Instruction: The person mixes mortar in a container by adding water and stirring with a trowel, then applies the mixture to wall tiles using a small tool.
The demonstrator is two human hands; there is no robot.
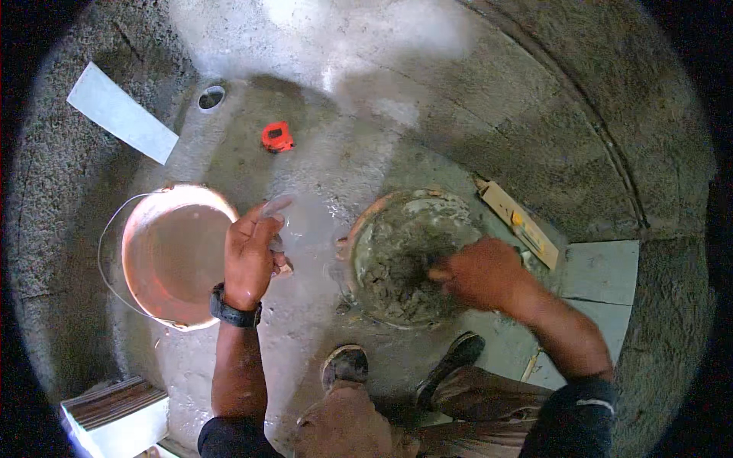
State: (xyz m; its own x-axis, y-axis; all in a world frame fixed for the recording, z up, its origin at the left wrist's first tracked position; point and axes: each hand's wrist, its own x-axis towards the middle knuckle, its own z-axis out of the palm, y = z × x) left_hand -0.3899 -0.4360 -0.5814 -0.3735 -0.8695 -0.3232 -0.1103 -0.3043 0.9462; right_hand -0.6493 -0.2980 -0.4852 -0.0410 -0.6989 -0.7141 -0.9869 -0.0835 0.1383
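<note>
Mortar (pixel 385 286) inside rim (pixel 369 211), floor (pixel 305 320) alongside

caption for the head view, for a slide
Right hand over a tub of grey mix, left hand by a bucket, red tape measure on the floor beyond.

Floor (pixel 305 313): grey, wet sheen in patches under me. Standing on it to my left, an orange bucket (pixel 136 286), its wire handle out to the side. Right of centre, a round tub (pixel 356 244) of grey mortar. Farther off, between them, a red tape measure (pixel 277 137). My dark shoes (pixel 345 365) nearest.
</note>
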